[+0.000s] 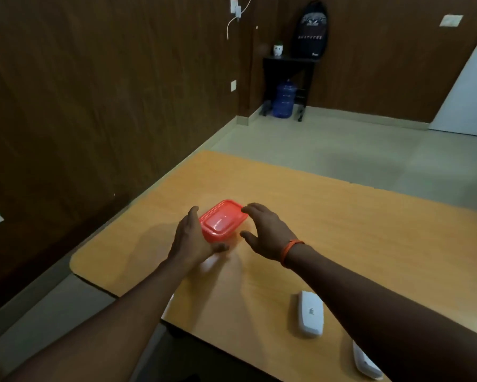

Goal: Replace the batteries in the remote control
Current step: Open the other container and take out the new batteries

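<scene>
Remote control [311, 314] logged face down near table [369, 230] front edge, long axis pointing away from body, just beside right forearm [369, 293], well back from both hands. Found left hand [190, 238] gripping red box [222, 221]; right hand [267, 232] spread, holding nothing, just beside it. Reckoned right hand nearer.

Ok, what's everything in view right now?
table: one, orange-brown, under the hands
box: one, red, lidded, on table between hands
remote: one, white, label up, table's near right
white piece: one, table's near edge, partly hidden; unidentifiable
side table: one, dark, far corner
backpack: one, black, on side table
pot: one, white, on side table
jug: one, blue, under side table
charger: one, white, on wall
wristband: one, orange, right wrist
left hand: one, grips box's left side
right hand: one, open, by box's right side
</scene>
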